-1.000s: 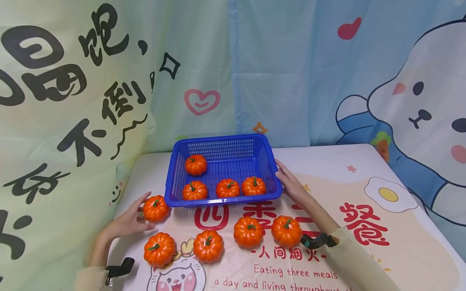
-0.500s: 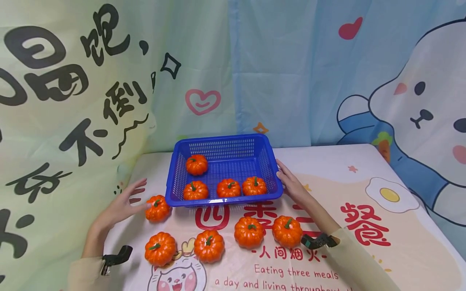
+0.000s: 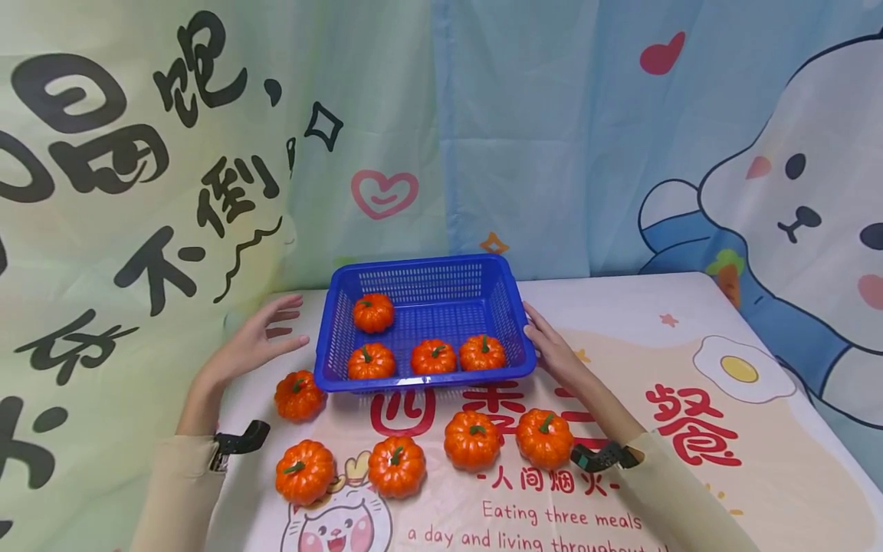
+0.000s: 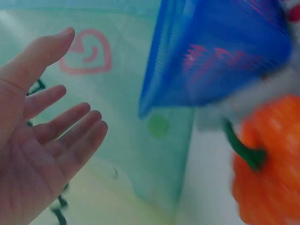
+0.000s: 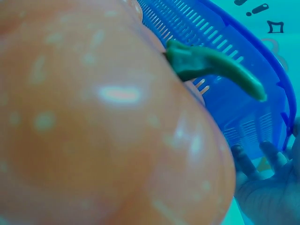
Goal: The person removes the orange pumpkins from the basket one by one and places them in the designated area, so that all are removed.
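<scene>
A blue plastic basket (image 3: 424,307) stands toward the back of the table, with several small orange pumpkins (image 3: 373,313) inside. My left hand (image 3: 255,341) hovers left of the basket, apart from it, holding nothing. In the left wrist view its fingers (image 4: 75,122) are spread and slightly bent. Below that hand a pumpkin (image 3: 300,395) lies close to the basket's front left corner. My right hand (image 3: 552,349) grips the basket's right side; in the right wrist view the thumb is at the rim and the fingers lie against the outer wall.
In front of the basket, several more pumpkins (image 3: 396,467) form a loose row on the printed tablecloth (image 3: 690,498). A patterned curtain (image 3: 524,153) hangs right behind the table, and another stretch of it (image 3: 103,253) runs along the left side.
My left hand has left the pumpkin beside the basket and moved up and away toward the back, level with the basket's left side. The right hand and basket stay put.
</scene>
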A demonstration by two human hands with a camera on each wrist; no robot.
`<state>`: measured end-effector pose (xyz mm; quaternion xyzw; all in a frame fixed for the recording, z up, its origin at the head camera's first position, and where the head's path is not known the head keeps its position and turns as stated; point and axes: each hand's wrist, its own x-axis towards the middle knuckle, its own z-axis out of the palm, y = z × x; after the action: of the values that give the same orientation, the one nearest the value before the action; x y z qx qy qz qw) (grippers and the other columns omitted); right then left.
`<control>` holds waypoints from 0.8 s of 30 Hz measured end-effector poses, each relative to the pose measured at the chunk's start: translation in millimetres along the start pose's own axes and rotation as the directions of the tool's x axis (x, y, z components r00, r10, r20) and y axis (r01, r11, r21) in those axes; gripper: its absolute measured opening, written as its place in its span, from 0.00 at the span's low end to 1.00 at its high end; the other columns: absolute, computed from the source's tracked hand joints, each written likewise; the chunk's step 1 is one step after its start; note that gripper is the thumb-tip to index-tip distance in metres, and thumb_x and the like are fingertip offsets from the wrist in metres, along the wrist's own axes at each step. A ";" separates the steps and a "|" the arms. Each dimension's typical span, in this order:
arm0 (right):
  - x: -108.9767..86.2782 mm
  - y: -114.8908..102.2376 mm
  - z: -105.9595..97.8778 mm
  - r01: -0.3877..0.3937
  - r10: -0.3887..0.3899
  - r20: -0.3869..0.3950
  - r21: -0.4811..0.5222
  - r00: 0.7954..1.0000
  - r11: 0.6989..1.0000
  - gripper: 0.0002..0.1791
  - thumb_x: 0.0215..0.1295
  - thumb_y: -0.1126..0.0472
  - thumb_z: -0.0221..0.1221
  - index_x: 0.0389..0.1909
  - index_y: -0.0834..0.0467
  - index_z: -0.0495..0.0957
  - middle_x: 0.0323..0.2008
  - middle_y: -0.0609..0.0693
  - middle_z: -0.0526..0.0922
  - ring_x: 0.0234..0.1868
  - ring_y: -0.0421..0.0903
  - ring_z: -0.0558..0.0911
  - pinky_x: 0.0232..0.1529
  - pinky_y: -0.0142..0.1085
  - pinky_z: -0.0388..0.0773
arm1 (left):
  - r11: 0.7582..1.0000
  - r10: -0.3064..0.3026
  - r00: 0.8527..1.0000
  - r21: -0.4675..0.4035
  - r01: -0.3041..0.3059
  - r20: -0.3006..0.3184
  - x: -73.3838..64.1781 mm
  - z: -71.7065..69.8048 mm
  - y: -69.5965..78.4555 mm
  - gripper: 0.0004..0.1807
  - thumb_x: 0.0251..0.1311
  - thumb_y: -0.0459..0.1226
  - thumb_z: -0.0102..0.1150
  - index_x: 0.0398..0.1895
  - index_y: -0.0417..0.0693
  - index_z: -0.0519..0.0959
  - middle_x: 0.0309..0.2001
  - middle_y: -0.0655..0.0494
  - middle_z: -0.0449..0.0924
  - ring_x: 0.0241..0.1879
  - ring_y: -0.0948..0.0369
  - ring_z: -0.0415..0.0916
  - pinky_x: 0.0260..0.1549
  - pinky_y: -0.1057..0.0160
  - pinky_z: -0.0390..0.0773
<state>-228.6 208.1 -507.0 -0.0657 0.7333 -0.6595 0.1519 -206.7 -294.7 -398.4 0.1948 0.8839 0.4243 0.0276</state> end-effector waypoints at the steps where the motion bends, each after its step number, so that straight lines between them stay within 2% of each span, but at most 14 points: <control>1: 0.1 -0.3 -0.1 0.000 0.000 0.001 -0.004 1.000 1.000 0.35 0.76 0.43 0.41 0.78 0.40 0.37 0.79 0.56 0.42 0.74 0.67 0.54 0.65 0.62 0.62 | 1.000 0.010 1.000 -0.003 -0.010 0.005 6.5 -0.2 5.3 0.38 0.60 0.35 0.64 0.72 0.41 0.59 0.68 0.36 0.64 0.63 0.39 0.68 0.59 0.38 0.71; 10: -1.2 -1.0 -0.7 0.001 -0.001 0.008 -0.005 1.000 1.000 0.35 0.76 0.43 0.40 0.77 0.39 0.37 0.79 0.55 0.41 0.75 0.67 0.53 0.66 0.63 0.61 | 0.996 0.084 0.991 -0.026 -0.082 0.104 76.1 -4.7 51.5 0.37 0.62 0.36 0.63 0.72 0.43 0.59 0.70 0.39 0.62 0.66 0.41 0.65 0.63 0.40 0.68; 14: -2.7 -0.5 -1.7 0.005 -0.005 0.007 0.001 1.000 1.000 0.34 0.77 0.44 0.40 0.77 0.39 0.37 0.79 0.55 0.41 0.75 0.67 0.53 0.66 0.63 0.61 | 0.999 0.049 0.992 -0.014 -0.047 0.117 107.7 -2.8 62.6 0.36 0.63 0.39 0.61 0.72 0.44 0.59 0.69 0.40 0.65 0.66 0.43 0.65 0.62 0.41 0.70; 16: -2.7 -0.8 -1.9 0.005 -0.005 0.004 -0.002 1.000 1.000 0.34 0.76 0.44 0.40 0.77 0.39 0.37 0.79 0.55 0.41 0.75 0.67 0.53 0.66 0.63 0.61 | 1.000 0.013 0.991 -0.020 -0.010 0.135 120.4 2.6 59.8 0.36 0.64 0.41 0.60 0.72 0.43 0.60 0.68 0.39 0.66 0.66 0.42 0.65 0.63 0.41 0.69; 19: -1.8 -1.9 -1.3 -0.001 0.001 -0.001 -0.009 1.000 1.000 0.35 0.76 0.43 0.40 0.77 0.39 0.38 0.79 0.55 0.41 0.75 0.67 0.53 0.66 0.63 0.61 | 0.999 -0.043 0.986 0.003 0.044 0.163 133.6 14.1 46.6 0.35 0.64 0.43 0.60 0.71 0.42 0.60 0.67 0.38 0.67 0.66 0.42 0.66 0.64 0.42 0.69; 24: -1.4 -2.4 -0.6 -0.008 0.008 -0.001 -0.021 1.000 1.000 0.35 0.76 0.43 0.41 0.77 0.40 0.37 0.79 0.56 0.41 0.74 0.67 0.54 0.65 0.62 0.63 | 0.994 -0.109 0.977 0.032 0.104 0.185 143.6 29.4 25.6 0.35 0.64 0.43 0.60 0.71 0.40 0.62 0.67 0.36 0.67 0.65 0.41 0.67 0.64 0.42 0.69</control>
<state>-227.8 208.8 -504.4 -0.0640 0.7403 -0.6513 0.1537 -324.7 -205.7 -380.9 0.1863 0.8913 0.3922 0.1306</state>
